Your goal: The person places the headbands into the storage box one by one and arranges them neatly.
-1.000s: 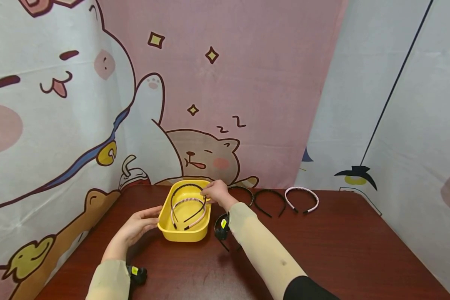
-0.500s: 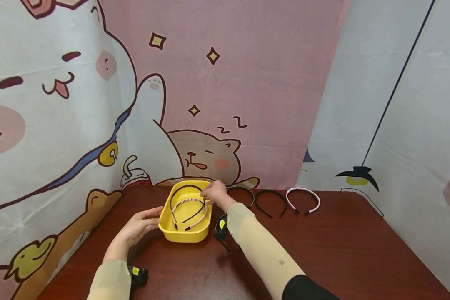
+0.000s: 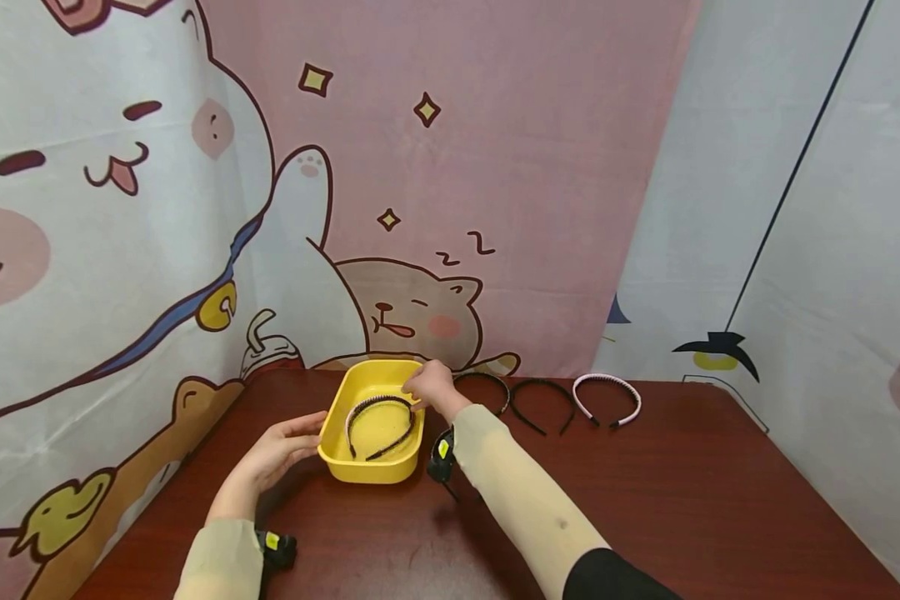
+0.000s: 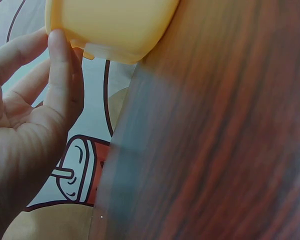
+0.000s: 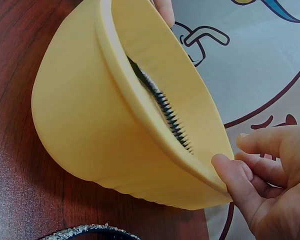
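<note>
A yellow plastic basin (image 3: pixel 371 473) stands on the table at left of centre. Inside it a toothed black headband (image 5: pixel 167 112) lies over a pink one, which is mostly covered in the head view. My right hand (image 3: pixel 431 387) is at the basin's far right rim, its thumb touching the edge and its fingers loosely bent, with no headband between them. On the opposite side, my left hand (image 3: pixel 281 450) touches the basin's outer wall and rim with fairly straight fingertips (image 4: pixel 57 40).
To the right of the basin a dark headband (image 3: pixel 506 400), a black headband (image 3: pixel 542 382) and a pink headband (image 3: pixel 607 378) lie along the back of the table (image 3: pixel 682 492). A glittery headband (image 5: pixel 90 231) lies near my right wrist. A printed cloth (image 3: pixel 540 208) hangs behind.
The black headband, held raised inside the basin by my right hand before, has dropped onto the pink one and been let go. Both hands have stayed nearly in place.
</note>
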Action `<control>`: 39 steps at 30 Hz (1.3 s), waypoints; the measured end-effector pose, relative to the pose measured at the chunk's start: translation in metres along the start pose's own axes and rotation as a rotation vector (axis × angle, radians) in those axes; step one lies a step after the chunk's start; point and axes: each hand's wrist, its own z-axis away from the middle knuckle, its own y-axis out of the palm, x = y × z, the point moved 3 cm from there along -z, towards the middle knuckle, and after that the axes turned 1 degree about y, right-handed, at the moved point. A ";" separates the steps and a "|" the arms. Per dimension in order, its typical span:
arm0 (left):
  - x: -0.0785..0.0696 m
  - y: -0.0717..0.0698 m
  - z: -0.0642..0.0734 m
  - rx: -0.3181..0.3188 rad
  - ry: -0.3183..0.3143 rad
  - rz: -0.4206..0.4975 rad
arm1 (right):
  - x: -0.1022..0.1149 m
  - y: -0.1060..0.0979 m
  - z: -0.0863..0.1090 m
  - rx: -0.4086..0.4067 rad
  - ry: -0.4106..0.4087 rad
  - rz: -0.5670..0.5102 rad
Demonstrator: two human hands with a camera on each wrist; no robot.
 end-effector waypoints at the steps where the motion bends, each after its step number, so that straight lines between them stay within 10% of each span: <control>1: 0.001 0.000 0.000 0.000 -0.003 0.004 | -0.001 0.000 0.000 0.004 -0.002 0.001; 18: 0.000 0.003 0.000 0.000 -0.013 -0.008 | -0.001 -0.016 0.008 0.051 -0.026 -0.076; 39: 0.002 0.000 0.000 0.002 -0.013 -0.020 | -0.029 -0.097 0.027 0.124 -0.025 -0.113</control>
